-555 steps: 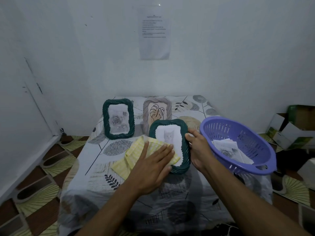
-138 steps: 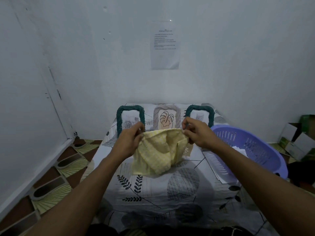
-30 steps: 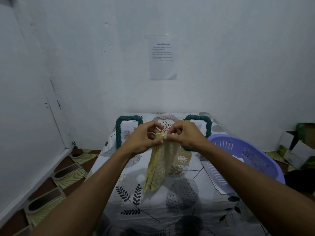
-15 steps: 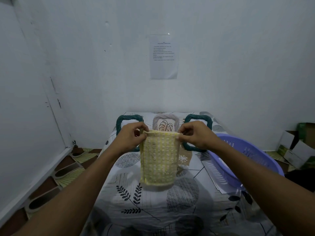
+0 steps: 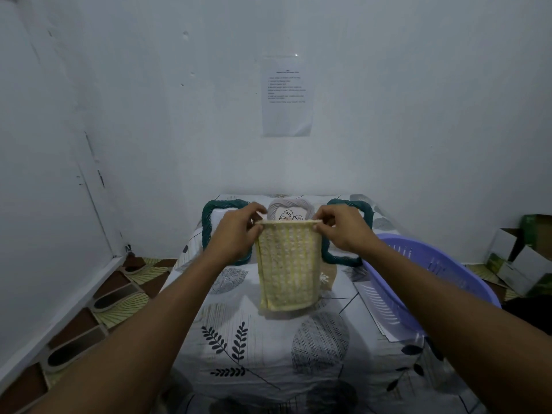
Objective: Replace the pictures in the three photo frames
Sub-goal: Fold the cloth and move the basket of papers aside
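Three photo frames stand upright at the back of the table: a dark green woven frame (image 5: 209,225) on the left, a grey frame with a leaf picture (image 5: 288,210) in the middle, and a second dark green frame (image 5: 366,216) on the right. A folded yellow checked cloth (image 5: 287,267) hangs in front of them, above the table. My left hand (image 5: 236,234) pinches its top left corner and my right hand (image 5: 343,231) pinches its top right corner. The cloth and both hands hide most of the frames.
The table carries a white cover with leaf prints (image 5: 268,354). A purple plastic basket (image 5: 433,282) sits at the right edge on loose paper sheets (image 5: 373,306). Cardboard boxes (image 5: 519,258) lie on the floor at right. A printed sheet (image 5: 286,97) is taped to the wall.
One second ago my hands held the cloth bunched together in a narrow strip. They have since spread apart, and the cloth now hangs flat as a folded rectangle.
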